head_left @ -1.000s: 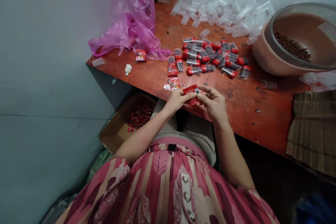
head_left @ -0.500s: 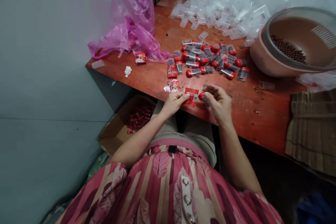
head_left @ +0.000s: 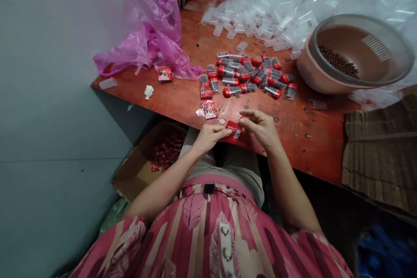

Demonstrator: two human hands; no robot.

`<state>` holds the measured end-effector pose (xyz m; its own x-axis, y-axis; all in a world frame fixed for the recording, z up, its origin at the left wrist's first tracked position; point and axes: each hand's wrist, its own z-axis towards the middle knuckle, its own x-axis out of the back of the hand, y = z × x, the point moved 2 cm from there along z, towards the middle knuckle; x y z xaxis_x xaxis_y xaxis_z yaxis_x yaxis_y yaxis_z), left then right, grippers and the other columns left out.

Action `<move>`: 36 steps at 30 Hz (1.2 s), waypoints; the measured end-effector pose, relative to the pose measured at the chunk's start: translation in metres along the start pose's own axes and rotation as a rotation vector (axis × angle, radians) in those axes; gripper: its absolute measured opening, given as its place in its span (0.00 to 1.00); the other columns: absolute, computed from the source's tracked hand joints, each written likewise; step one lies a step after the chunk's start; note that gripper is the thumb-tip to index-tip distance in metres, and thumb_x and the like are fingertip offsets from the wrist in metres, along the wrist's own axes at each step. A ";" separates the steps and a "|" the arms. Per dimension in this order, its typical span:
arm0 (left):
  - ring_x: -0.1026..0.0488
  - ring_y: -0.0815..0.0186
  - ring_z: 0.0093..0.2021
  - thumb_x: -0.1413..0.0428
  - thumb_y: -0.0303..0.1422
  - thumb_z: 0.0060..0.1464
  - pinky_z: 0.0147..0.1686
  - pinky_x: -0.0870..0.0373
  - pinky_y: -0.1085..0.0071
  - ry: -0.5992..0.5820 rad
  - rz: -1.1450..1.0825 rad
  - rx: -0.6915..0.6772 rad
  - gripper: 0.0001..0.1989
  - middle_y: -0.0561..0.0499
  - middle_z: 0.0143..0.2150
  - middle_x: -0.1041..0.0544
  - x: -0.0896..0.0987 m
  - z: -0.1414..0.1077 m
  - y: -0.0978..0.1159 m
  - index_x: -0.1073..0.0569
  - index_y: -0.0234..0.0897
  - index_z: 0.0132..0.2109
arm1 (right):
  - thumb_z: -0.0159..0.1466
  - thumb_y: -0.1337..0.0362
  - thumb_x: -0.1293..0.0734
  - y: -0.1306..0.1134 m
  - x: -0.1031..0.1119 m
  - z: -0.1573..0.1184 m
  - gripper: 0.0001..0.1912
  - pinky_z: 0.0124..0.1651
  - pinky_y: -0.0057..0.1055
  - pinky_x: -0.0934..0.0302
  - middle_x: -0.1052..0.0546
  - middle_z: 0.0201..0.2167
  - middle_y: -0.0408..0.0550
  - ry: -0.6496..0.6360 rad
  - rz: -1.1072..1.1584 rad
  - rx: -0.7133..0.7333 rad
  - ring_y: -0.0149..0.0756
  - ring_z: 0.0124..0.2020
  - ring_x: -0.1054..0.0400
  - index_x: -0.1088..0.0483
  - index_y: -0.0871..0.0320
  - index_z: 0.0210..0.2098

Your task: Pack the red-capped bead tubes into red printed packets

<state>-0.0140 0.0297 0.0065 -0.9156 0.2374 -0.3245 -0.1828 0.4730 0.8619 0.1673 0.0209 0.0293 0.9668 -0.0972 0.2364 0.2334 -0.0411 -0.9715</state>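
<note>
Near the table's front edge, my left hand (head_left: pixel 210 137) pinches a red packet (head_left: pixel 233 132) by its left side. My right hand (head_left: pixel 262 129) is at the packet's upper right corner, fingers pressed together around a small red-capped tube (head_left: pixel 242 118), mostly hidden by the fingers and packet. Just beyond my left hand lie printed red packets (head_left: pixel 210 109). Behind them, another red packet (head_left: pixel 206 90) rests against filled tubes. A pile of red-capped tubes (head_left: pixel 244 76) with dark contents spreads over the middle of the table.
Two nested bowls (head_left: pixel 306 71) with brown beads stand at the right, near stacked brown cardboard (head_left: pixel 378 152). Clear tubes (head_left: pixel 254 21) cover the back. A pink bag (head_left: pixel 153 17) is at the left. Below, a carton (head_left: pixel 130 173) holds red packets.
My right hand has moved left to the packet, and the tube has gone mostly out of sight at its upper corner. The packet is tilted now. The whole view has shifted slightly.
</note>
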 end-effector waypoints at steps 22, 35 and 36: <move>0.25 0.70 0.31 0.39 0.28 0.47 0.37 0.27 0.70 0.312 -0.815 0.142 0.05 0.52 0.30 0.24 -0.002 0.014 -0.014 0.28 0.32 0.32 | 0.55 0.49 0.33 0.019 0.009 -0.053 0.21 0.18 0.29 0.40 0.26 0.21 0.40 0.077 -0.133 -0.229 0.33 0.15 0.35 0.37 0.55 0.40; 0.28 0.73 0.25 0.37 0.29 0.44 0.36 0.30 0.73 0.203 -0.823 0.122 0.08 0.54 0.27 0.25 -0.029 0.013 -0.018 0.29 0.33 0.31 | 0.56 0.50 0.33 0.022 -0.049 -0.071 0.18 0.23 0.27 0.39 0.27 0.22 0.39 0.143 -0.131 -0.180 0.30 0.18 0.35 0.36 0.55 0.38; 0.28 0.73 0.25 0.37 0.30 0.44 0.36 0.30 0.73 0.200 -0.805 0.116 0.09 0.54 0.26 0.25 -0.029 0.012 -0.018 0.29 0.33 0.30 | 0.56 0.50 0.33 0.023 -0.049 -0.071 0.18 0.23 0.27 0.39 0.27 0.23 0.40 0.146 -0.161 -0.163 0.30 0.19 0.35 0.36 0.56 0.38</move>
<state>0.0203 0.0246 -0.0046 -0.5693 -0.3604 -0.7389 -0.7802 0.5201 0.3475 0.1182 -0.0456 -0.0034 0.8904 -0.2187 0.3991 0.3516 -0.2261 -0.9084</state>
